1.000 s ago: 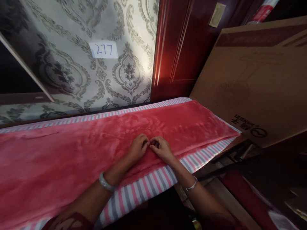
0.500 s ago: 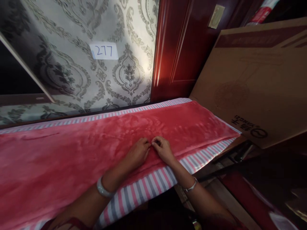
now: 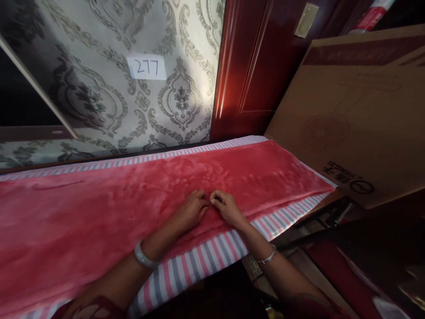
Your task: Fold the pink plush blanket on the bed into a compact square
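red plush cloth (image 3: 83, 226) lies spread along the counter (image 3: 328, 201), over a striped cloth (image 3: 195, 266) that shows at its back and front edges. from the left, the forearm wearing the broad bangle (image 3: 145, 255) reaches over the plush, so a sideways drag could ruck the pile or let the bangle catch in it. in the middle, the left hand (image 3: 191, 209) and right hand (image 3: 227, 209) are just beside each other, fingers curled and tips turned inward; i cannot fairly tell whether anything small is pinched there, but if so, a loosened grip could lose it in the pile. to the right, the other forearm crosses the overhanging striped cloth, and a pull by the arm or its thin bracelet (image 3: 268, 255) could draw both layers askew. against the frame from a second ago, the left hand is turned flatter, showing more of its back, while the right hand differs little; the number label (image 3: 148, 67) and cardboard box (image 3: 365, 110) sit slightly further right in view, probably from a head movement, and the plush looks unshifted.
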`<state>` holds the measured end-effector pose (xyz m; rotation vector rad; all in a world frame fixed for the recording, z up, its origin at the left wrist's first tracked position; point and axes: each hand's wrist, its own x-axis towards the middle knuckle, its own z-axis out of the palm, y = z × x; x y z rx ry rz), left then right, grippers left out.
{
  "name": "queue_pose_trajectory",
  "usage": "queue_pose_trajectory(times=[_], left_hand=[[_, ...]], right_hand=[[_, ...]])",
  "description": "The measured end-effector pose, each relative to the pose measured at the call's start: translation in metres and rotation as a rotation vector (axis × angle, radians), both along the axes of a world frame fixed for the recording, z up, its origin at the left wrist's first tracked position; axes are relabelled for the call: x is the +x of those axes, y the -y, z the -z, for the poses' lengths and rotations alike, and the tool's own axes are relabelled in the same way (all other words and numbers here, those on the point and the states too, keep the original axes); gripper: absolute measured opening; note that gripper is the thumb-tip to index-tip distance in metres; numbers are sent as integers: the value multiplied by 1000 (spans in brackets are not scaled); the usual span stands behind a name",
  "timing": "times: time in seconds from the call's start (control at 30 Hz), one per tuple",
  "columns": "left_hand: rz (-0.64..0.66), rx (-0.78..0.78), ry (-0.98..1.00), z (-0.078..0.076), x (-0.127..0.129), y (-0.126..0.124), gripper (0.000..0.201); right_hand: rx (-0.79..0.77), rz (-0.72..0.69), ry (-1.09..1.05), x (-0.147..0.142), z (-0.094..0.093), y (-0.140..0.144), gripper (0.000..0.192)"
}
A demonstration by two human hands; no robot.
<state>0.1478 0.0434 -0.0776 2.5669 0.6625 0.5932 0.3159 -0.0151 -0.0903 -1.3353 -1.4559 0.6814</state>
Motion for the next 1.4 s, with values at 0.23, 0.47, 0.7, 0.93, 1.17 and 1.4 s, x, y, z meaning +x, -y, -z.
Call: queue_pose_trajectory(times=[0.23, 0.47, 0.7, 0.93, 1.17, 1.4], left_hand=[[-68, -91, 75, 5, 2, -2, 19], [8, 23, -6, 1, 0, 0, 22], [-5, 63, -48, -6, 1, 9, 24], [-41, 63, -24, -3, 2, 11, 28], [23, 88, -77, 0, 0, 3, 25], [45, -31, 26, 1, 2, -2, 22]], right_hand=[[-73, 14, -64, 1, 2, -6, 8], [-64, -12, -11, 1, 4, -6, 8], [-147, -128, -74, 6, -6, -7, 7], [-283, -353, -256, 19, -24, -8, 14], [-250, -348, -180, 19, -25, 3, 16], [38, -89, 105, -7, -17, 12, 7]])
